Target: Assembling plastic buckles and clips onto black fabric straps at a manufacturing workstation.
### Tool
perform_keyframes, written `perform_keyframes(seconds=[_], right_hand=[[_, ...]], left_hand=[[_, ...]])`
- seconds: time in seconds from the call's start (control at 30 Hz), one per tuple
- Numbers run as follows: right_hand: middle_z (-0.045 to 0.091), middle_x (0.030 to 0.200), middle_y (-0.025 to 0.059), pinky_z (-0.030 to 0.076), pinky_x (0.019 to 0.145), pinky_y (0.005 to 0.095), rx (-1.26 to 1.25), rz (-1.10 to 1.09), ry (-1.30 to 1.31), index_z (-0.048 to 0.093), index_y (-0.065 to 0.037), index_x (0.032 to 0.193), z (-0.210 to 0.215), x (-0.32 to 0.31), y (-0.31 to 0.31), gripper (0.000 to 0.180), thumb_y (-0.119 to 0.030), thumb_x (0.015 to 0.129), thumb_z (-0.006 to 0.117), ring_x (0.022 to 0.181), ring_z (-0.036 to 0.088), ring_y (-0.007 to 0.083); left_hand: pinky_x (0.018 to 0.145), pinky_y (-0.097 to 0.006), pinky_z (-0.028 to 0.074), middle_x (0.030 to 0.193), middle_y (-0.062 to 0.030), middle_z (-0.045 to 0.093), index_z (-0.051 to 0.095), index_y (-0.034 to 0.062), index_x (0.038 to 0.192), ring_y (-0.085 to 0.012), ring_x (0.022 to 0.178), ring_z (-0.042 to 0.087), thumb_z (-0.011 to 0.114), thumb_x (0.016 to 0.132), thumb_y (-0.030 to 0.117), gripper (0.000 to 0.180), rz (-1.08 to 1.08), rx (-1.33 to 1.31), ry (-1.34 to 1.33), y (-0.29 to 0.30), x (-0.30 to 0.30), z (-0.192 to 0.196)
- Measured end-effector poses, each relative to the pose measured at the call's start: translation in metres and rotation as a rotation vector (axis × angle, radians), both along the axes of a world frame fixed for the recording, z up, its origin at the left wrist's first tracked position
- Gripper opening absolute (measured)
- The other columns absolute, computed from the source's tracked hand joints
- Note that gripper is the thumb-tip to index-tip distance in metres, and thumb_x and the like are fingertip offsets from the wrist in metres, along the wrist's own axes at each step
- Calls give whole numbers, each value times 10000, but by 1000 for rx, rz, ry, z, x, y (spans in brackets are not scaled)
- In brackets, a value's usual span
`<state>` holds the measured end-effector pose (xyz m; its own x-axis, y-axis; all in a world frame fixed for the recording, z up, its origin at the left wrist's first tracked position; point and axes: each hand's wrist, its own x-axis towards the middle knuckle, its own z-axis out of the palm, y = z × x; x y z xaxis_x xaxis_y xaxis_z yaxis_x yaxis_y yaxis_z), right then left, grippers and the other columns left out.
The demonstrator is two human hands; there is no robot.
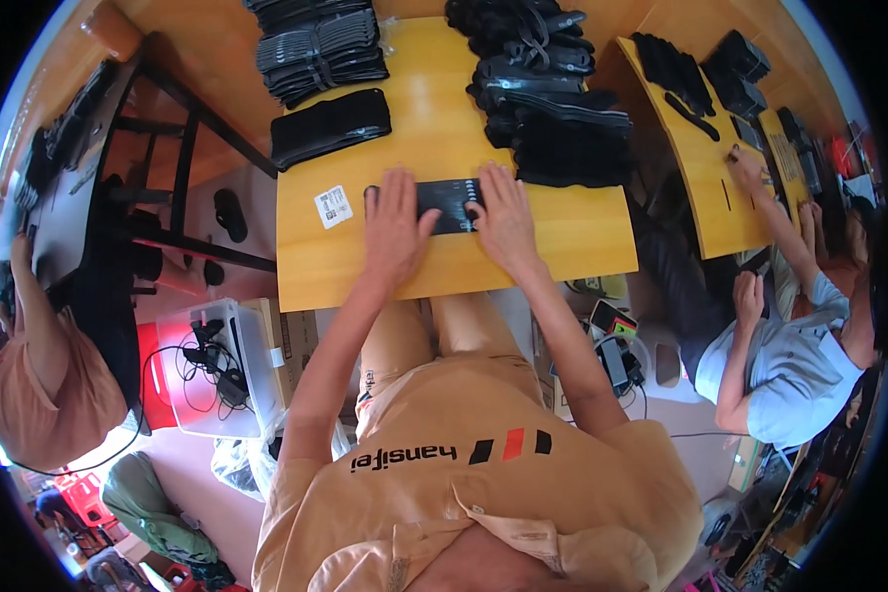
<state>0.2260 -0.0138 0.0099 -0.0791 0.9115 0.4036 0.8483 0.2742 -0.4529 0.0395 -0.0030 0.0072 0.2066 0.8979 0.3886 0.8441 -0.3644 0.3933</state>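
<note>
Lying flat beneath both hands (451, 222): black strip (447, 200)

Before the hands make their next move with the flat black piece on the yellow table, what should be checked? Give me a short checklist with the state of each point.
1. Left hand flat on the black piece: ok, palm down on its left end.
2. Right hand on the piece: ok, pressing its right end.
3. Piece fully on the table: ok, away from the near edge.
4. White label within reach: ok, lying just left of the left hand.
5. Black stacks apart from the piece: ok on the left; on the right cannot tell.
6. Piece lying smooth: cannot tell, the hands cover much of it.
</note>
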Motion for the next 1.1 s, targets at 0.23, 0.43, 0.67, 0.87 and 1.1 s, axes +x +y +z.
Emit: perform_keyframes(seconds=[0.23,0.43,0.67,0.87,1.1], right_hand=[[301,1431,129,186,1071,487,-120,56,-251,338,-59,1358,-24,-14,4,574,-338,883,499,1326,269,275],[286,1439,130,168,1076,489,-165,59,-269,324,-63,1368,-18,-14,3,561,-329,897,475,1332,258,274],[289,1436,131,170,1075,490,-149,63,-266,328,-62,1366,-13,-15,4,555,-328,901,474,1333,257,270],[281,1443,130,157,1075,487,-159,61,-225,318,-62,1377,-15,-14,4,553,-260,892,495,1336,250,290],[240,1462,133,126,1083,488,-176,67,-205,297,-58,1387,-13,-15,1,553,-211,891,489,1346,224,291]], left_hand=[[1077,-461,171,1420,-157,308,314,-14,1357,-267,1327,270,474,862,475,715,-118,-10,247,3,8,-18],[1072,-501,151,1444,-156,262,286,22,1380,-306,1338,233,465,866,475,708,-117,-95,246,1,7,-16],[1069,-542,102,1439,-204,235,299,-26,1358,-341,1342,201,507,829,517,786,61,-62,176,-3,4,-9],[1081,-510,114,1456,-203,203,246,-59,1370,-310,1358,183,485,834,541,840,121,-112,213,-4,-13,-19],[1090,-465,139,1438,-223,228,244,-61,1368,-341,1347,194,486,868,467,767,95,-113,111,-7,-14,-19]])
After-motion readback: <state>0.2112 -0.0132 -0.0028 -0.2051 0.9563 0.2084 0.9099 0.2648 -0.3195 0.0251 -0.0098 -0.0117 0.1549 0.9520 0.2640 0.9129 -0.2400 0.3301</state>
